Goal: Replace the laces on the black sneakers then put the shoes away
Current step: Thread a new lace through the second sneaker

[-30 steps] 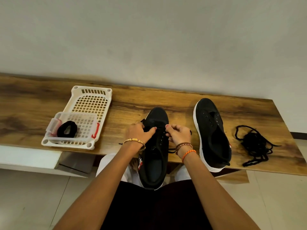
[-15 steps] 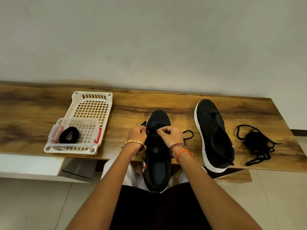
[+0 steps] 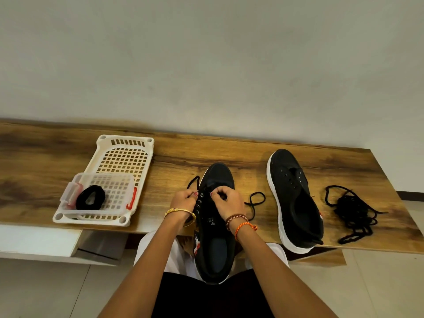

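Observation:
A black sneaker [image 3: 218,246] lies toe-away on the table edge and my lap. My left hand [image 3: 183,200] pinches a black lace end at its left eyelets. My right hand [image 3: 226,200] pinches the lace at the right eyelets. Loose lace [image 3: 254,203] loops on the wood to the right, and another end arcs out at the left [image 3: 192,181]. A second black sneaker [image 3: 296,198] with a white sole lies unlaced further right. A tangled pile of black laces [image 3: 353,212] sits beyond it.
The wooden table [image 3: 46,175] runs along a plain wall. A white slotted basket [image 3: 128,157] stands at the left, with a clear plastic box [image 3: 119,191] in it that holds a coiled black lace [image 3: 90,198]. Tiled floor lies below.
Both hands have closed in on the eyelets near the toe. The lace now loops out further on both sides of the sneaker. The view has shifted slightly.

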